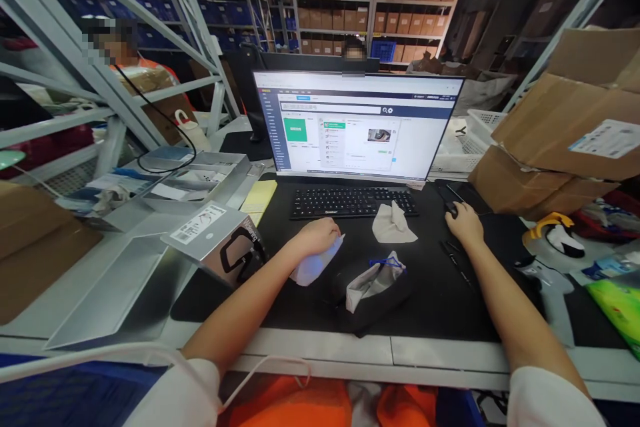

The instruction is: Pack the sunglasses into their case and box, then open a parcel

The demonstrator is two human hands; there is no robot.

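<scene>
My left hand (pixel 319 237) has its fingers curled over a thin white wrapper (pixel 313 268) with a bluish sheen; whatever is inside it cannot be made out. My right hand (pixel 466 223) rests on a black computer mouse (pixel 452 209) at the right of the mat. Between my arms lies a dark pouch (pixel 383 303) with a pale grey lining and a blue cord, its mouth gaping. Behind it sits a crumpled white tissue (pixel 394 224), against the keyboard (pixel 345 201). A printed product box (pixel 220 240) stands left of my left forearm.
A lit monitor (pixel 350 127) stands behind the keyboard. An open grey box tray (pixel 113 287) and yellow notes (pixel 260 199) lie left. At right are a pen (pixel 457 261), a grey handheld scanner (pixel 553 300), a tape roll (pixel 563 237) and stacked cartons (pixel 575 100). People sit beyond.
</scene>
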